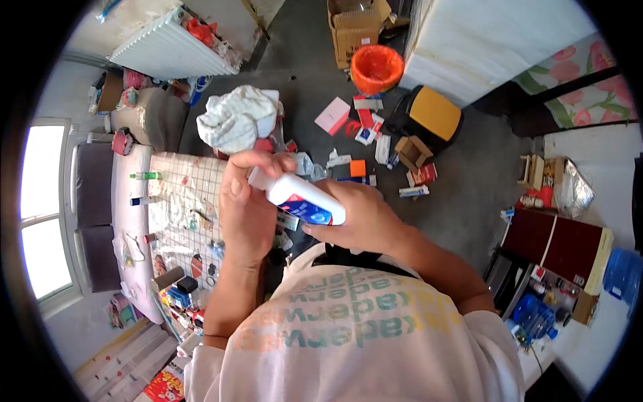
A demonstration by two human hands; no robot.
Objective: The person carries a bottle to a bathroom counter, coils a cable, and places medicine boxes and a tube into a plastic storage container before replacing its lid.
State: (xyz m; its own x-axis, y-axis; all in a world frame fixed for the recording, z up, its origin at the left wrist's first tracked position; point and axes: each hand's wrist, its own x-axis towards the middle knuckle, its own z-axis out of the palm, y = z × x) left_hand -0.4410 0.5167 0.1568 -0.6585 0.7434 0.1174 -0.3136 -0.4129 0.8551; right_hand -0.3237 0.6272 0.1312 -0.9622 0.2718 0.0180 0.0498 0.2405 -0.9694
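A white plastic bottle (306, 199) with a blue and red label is held tilted in front of my chest, its white cap (260, 178) pointing to the upper left. My right hand (367, 216) is closed around the bottle's lower body. At the cap end, my left hand (249, 201) has its fingers curled around the cap, with the thumb side partly hidden. Below both hands is the front of a light printed T-shirt (348, 308).
Opened boxes, including a pink box (333, 116) and a small cardboard box (413, 153), lie on the grey floor. Beyond them stand a red-lined bin (377, 67) and a yellow-topped black container (435, 112). To the left, a checked-cloth table (181, 177) carries bottles and small items.
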